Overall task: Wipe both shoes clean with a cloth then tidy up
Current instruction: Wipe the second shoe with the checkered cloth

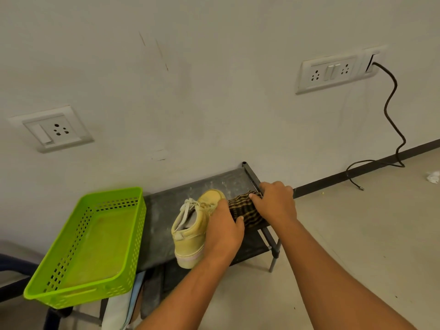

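A tan lace-up shoe [190,231] stands on the dusty black top of a low rack [166,206], toe toward the wall. A dark checked cloth [242,209] lies right of the shoe on the same shelf. My left hand [223,231] rests against the shoe's right side, its thumb and fingers holding the near edge of the cloth. My right hand [276,203] grips the cloth's far end by the rack's right rail. Only one shoe is in view.
A lime-green perforated basket [59,270], with nothing in it, sits on the rack's left end. Wall sockets [56,129] and a switch plate [329,72] are on the wall; a black cable [390,110] trails to the floor. Crumpled white paper [433,176] lies far right.
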